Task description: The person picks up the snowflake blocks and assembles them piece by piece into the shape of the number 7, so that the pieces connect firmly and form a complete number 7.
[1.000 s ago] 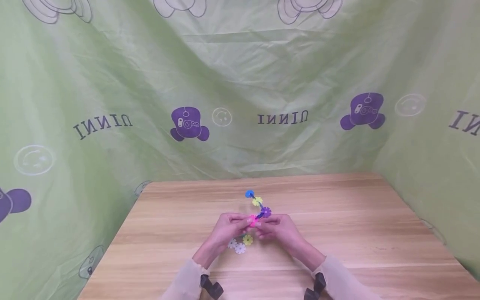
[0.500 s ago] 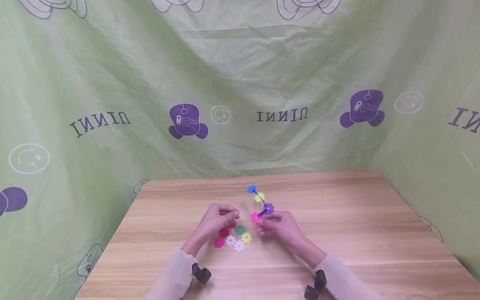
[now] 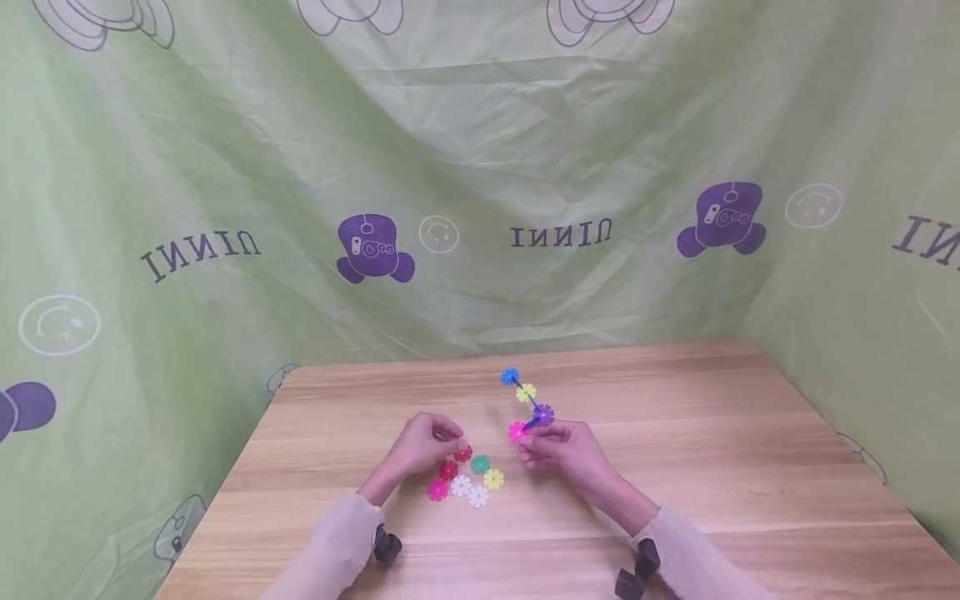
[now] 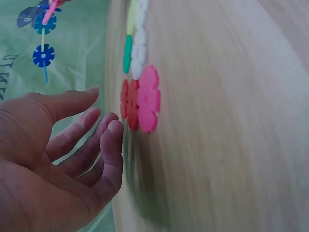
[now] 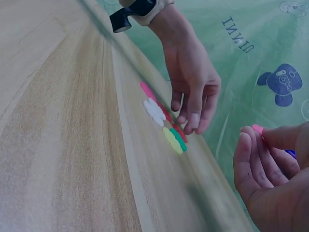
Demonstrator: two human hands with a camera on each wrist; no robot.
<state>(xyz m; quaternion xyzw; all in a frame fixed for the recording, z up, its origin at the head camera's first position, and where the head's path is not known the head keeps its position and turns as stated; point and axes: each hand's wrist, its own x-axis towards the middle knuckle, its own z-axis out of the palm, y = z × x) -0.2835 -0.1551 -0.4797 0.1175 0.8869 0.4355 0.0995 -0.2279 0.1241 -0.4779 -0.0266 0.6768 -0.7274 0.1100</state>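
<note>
My right hand (image 3: 566, 450) pinches a pink notched snowflake disc (image 3: 517, 432) between thumb and fingers. It is the near end of a joined string of discs, running by a purple disc (image 3: 543, 414) and a yellow disc (image 3: 526, 392) to a blue disc (image 3: 510, 377), with darker edge-on pieces between. My left hand (image 3: 423, 446) hovers at the loose discs on the table, its fingertips right by a red disc (image 3: 463, 452). The left wrist view shows that hand's fingers (image 4: 112, 145) loosely bent, thumb apart, nothing between them.
Beside the left hand lie another red disc (image 3: 448, 470), a loose pink disc (image 3: 438, 490), a green disc (image 3: 481, 464), a yellow one and two white discs (image 3: 461, 485). The wooden table (image 3: 675, 467) ends against a green curtain (image 3: 465, 150) at back and sides.
Both hands were together at the pink disc; the left hand has since moved left and down to the loose discs. The right hand has kept its pinch and shifted slightly right with the string.
</note>
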